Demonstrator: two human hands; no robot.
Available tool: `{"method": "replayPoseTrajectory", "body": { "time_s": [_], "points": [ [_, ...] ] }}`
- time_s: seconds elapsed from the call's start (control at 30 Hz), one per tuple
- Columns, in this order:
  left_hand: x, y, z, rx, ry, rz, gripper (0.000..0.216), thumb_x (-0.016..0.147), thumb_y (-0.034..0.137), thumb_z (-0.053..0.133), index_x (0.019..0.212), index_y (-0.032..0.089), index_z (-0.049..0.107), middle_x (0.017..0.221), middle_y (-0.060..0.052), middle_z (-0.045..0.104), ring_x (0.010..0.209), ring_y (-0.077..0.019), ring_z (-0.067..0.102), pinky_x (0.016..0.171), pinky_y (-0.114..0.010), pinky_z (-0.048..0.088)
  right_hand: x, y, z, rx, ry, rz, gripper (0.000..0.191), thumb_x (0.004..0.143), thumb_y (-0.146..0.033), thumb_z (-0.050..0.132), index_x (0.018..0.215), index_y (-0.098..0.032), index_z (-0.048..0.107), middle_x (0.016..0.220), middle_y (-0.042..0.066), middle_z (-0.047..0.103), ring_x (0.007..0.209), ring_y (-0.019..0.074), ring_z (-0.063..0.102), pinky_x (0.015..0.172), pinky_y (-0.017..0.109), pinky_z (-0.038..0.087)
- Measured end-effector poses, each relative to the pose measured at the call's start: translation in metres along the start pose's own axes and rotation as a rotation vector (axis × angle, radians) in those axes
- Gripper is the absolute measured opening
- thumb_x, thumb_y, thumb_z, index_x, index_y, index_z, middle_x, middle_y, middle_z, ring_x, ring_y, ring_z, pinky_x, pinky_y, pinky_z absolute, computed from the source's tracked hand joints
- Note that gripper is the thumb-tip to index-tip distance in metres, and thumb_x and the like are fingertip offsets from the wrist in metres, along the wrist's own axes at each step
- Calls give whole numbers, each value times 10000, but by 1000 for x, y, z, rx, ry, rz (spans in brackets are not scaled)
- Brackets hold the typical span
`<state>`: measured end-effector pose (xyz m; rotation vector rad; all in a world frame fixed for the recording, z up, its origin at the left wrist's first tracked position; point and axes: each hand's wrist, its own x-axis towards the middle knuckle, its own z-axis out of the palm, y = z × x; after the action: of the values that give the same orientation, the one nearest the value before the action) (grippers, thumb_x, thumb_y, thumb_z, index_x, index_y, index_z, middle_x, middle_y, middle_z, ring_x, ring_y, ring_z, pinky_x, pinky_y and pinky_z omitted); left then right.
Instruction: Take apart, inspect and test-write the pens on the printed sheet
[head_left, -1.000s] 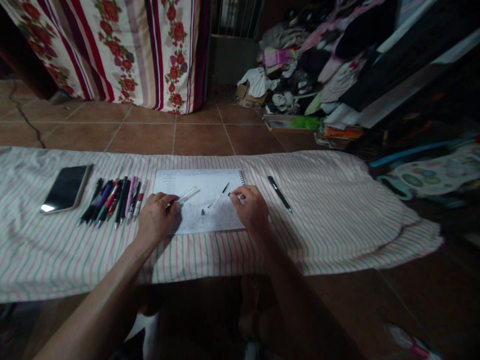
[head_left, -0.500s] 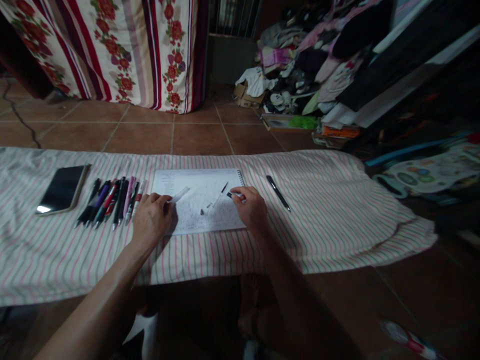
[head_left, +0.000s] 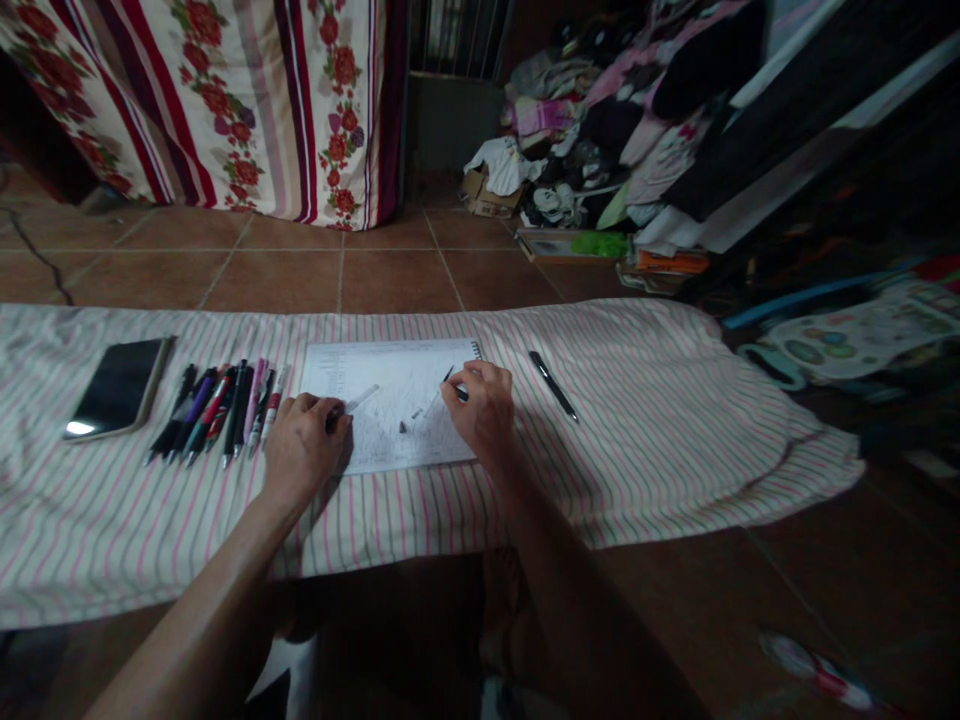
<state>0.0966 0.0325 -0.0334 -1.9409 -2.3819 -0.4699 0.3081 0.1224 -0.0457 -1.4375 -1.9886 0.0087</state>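
A spiral notebook [head_left: 405, 365] lies on the striped cloth, its coil on the right. My left hand [head_left: 304, 440] rests over its left edge, fingers closed on a clear pen barrel [head_left: 364, 400] that points up and right. At the right side of the page, my right hand [head_left: 484, 410] pinches a small black pen part [head_left: 461, 393], mostly hidden by the fingers. Beside those fingertips a thin pen refill [head_left: 448, 373] lies on the paper, partly covered. A small dark pen piece [head_left: 403, 428] sits mid-page.
Several pens [head_left: 217, 410] lie side by side left of the notebook, with a phone [head_left: 120, 385] beyond them. One black pen [head_left: 553, 385] lies to the right. A striped cloth [head_left: 660, 420] covers the low surface. Clothes [head_left: 585, 130] are piled on the floor behind.
My right hand has shifted slightly left and up over the page, covering more of the refill. My left hand keeps the clear barrel in nearly the same place. The view has moved slightly.
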Motion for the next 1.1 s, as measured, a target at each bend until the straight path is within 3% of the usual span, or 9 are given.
{"method": "replayPoseTrajectory", "body": {
  "time_s": [0.33,0.87,1.1],
  "points": [
    [-4,1,-2,-44,77,20,336,831,354,431,959,162,676,899,-97,640,889,-271,543,811,-389,433,-1,-17,6,-165,-23,18,222,732,-359,621,702,-139,623,1230,180,489,1107,321,393,866,449,347],
    [-3,9,-2,-188,122,45,322,845,309,411,916,155,685,872,-86,637,837,-237,548,760,-352,441,2,-18,17,-182,-3,25,181,710,-264,613,637,-119,691,1214,172,551,1211,331,355,946,472,301],
    [-2,19,-2,-225,138,39,300,847,277,413,915,168,684,852,-75,631,839,-229,542,754,-340,430,4,-19,16,-171,-2,40,272,700,-388,657,634,-127,697,1216,182,549,1209,335,359,942,482,304]
  ]
}}
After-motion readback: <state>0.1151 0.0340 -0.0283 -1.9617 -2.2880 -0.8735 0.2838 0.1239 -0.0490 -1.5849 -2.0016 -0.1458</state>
